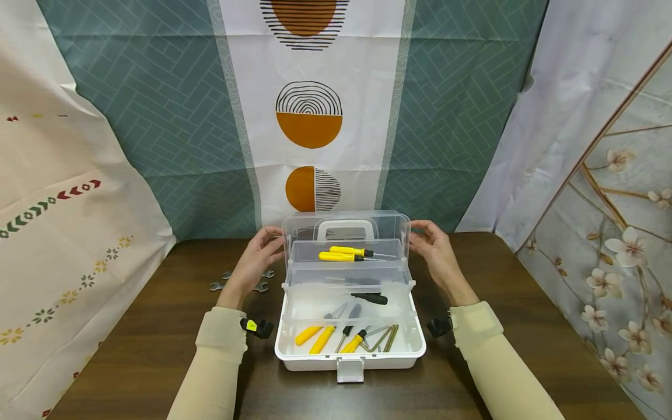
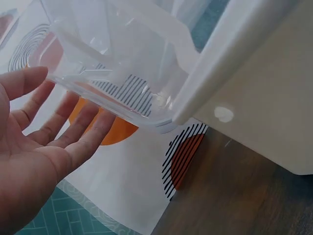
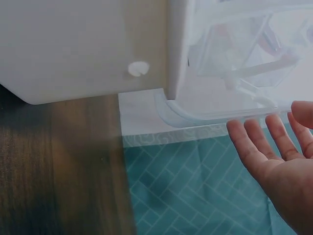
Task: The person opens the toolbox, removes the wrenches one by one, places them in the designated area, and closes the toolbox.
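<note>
A white toolbox [image 1: 315, 364] stands on the table with its clear lid [image 1: 396, 221] raised and tilted back. My left hand [image 1: 253, 259] is at the lid's left side; in the left wrist view its extended fingers [image 2: 80, 132] lie along the lid's edge, thumb near the rim. At the opposite side is my right hand [image 1: 436, 256], fingertips [image 3: 238, 132] at the lid's edge. Two yellow-handled screwdrivers [image 1: 340, 256] lie in the clear upper tray [image 1: 301, 252]. Down in the base are several screwdrivers [image 1: 321, 339], hex keys [image 1: 391, 338] and a black-handled tool [image 1: 371, 298].
Several wrenches [image 1: 261, 287] lie on the brown table [image 1: 173, 326] left of the toolbox, partly behind my left arm. A patterned curtain [image 1: 325, 146] hangs close behind the lid. The toolbox's front latch [image 1: 350, 370] hangs down.
</note>
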Demonstrator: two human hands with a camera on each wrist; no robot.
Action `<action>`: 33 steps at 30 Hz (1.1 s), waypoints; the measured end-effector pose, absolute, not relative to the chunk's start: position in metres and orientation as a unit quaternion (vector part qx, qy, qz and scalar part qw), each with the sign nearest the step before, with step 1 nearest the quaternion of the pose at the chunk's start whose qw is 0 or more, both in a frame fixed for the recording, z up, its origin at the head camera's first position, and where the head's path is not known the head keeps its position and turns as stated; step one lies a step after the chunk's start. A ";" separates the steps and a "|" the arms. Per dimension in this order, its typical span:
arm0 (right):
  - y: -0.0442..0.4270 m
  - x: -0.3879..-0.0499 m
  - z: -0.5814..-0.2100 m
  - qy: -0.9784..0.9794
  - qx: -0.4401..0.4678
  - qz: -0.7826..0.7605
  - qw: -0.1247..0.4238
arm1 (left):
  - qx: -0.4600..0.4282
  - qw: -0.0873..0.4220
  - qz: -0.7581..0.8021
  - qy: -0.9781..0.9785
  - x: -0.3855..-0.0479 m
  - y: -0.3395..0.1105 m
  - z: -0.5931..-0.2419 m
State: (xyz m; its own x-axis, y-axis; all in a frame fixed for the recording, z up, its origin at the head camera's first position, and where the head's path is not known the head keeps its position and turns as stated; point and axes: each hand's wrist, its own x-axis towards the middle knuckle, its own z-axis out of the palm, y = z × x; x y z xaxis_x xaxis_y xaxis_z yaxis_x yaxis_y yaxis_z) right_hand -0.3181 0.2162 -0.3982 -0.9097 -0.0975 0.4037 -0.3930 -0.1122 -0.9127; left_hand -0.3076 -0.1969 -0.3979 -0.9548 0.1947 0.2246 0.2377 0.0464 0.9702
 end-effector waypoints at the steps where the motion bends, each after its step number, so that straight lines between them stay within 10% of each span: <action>1: 0.217 -0.317 -0.397 -0.659 0.187 0.721 0.103 | -0.147 0.015 -0.674 -0.723 -0.307 -0.197 -0.397; 33: 0.223 -0.305 -0.375 -0.660 0.260 0.692 0.132 | -0.164 0.043 -0.666 -0.727 -0.300 -0.199 -0.383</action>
State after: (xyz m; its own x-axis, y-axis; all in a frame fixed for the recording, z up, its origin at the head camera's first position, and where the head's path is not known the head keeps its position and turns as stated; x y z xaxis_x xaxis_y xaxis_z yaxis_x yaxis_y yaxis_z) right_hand -0.3049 0.2232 -0.3754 -0.8301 -0.1611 0.5338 -0.5257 -0.0931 -0.8456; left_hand -0.3001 -0.1989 -0.3826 -0.9428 0.1812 0.2797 0.2946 0.0605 0.9537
